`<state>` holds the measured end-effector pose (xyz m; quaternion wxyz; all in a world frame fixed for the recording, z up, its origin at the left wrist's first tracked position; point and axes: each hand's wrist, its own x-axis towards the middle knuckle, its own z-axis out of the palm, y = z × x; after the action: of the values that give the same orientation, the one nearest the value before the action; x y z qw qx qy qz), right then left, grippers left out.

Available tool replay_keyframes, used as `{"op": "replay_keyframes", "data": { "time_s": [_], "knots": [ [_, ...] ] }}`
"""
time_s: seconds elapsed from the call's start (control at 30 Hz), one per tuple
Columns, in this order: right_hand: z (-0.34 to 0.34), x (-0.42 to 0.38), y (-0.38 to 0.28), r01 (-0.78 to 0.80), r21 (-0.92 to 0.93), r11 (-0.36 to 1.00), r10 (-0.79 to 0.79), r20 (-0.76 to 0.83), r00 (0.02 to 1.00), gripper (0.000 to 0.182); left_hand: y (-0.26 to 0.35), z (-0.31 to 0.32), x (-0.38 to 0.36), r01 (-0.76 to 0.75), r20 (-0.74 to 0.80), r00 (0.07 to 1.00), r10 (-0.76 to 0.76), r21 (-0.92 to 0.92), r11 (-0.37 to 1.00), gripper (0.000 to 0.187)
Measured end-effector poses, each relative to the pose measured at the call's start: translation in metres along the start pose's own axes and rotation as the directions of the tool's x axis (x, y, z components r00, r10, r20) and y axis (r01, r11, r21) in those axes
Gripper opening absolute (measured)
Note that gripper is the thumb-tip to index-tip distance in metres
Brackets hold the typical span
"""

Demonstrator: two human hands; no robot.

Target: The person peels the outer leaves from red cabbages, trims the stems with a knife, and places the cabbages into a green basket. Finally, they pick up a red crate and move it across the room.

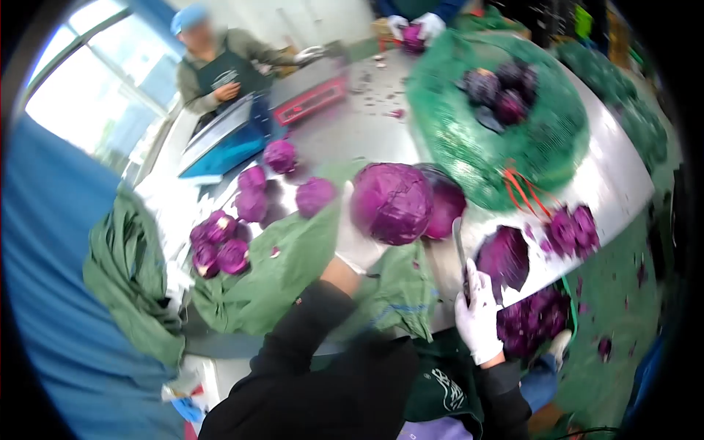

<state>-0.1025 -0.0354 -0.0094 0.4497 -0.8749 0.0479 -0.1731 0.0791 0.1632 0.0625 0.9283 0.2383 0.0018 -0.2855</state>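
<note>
My left hand (353, 240), in a white glove, is closed around the left side of a purple cabbage (394, 203), held above the table. Another purple cabbage (446, 205) sits right behind it, partly hidden. My right hand (479, 317), also gloved, grips a knife (460, 246) with its blade pointing up and away from me, near that second cabbage. Beside the blade lies a dark purple cabbage leaf (504, 260). Under my left forearm a green cloth sack (293, 264) is spread out.
Several trimmed cabbages (233, 257) stand on the left. A green mesh bag (433, 95) with cabbages fills the back right. A scale (312, 99) stands near a co-worker (227, 70); another person's gloved hands (416, 28) hold a cabbage. Leaves fill a container (534, 323) below the table edge.
</note>
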Motion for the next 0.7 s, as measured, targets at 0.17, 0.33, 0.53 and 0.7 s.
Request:
{"op": "replay_keyframes", "data": {
  "time_s": [0.17,0.33,0.53,0.7],
  "knots": [
    [0.049,0.014,0.035,0.199,-0.256,0.946,-0.190,0.061,0.980,0.064,0.125,-0.061,-0.006,-0.425,-0.189,0.806,0.561,0.475,0.770,0.073],
    [0.040,0.010,0.088,0.096,-0.423,0.901,-0.090,0.036,0.995,0.062,0.235,-0.118,-0.007,-0.103,-0.089,0.363,0.928,0.986,0.134,0.078],
    [0.045,0.035,0.033,0.108,-0.494,0.863,-0.088,0.064,0.994,0.055,0.265,-0.156,0.038,0.512,0.260,0.524,0.811,0.665,-0.544,0.094],
    [0.071,0.021,0.029,0.061,-0.432,0.900,-0.001,0.137,0.991,0.050,0.259,-0.172,0.080,0.684,0.100,0.527,0.844,0.540,-0.491,0.095]
  ]
}}
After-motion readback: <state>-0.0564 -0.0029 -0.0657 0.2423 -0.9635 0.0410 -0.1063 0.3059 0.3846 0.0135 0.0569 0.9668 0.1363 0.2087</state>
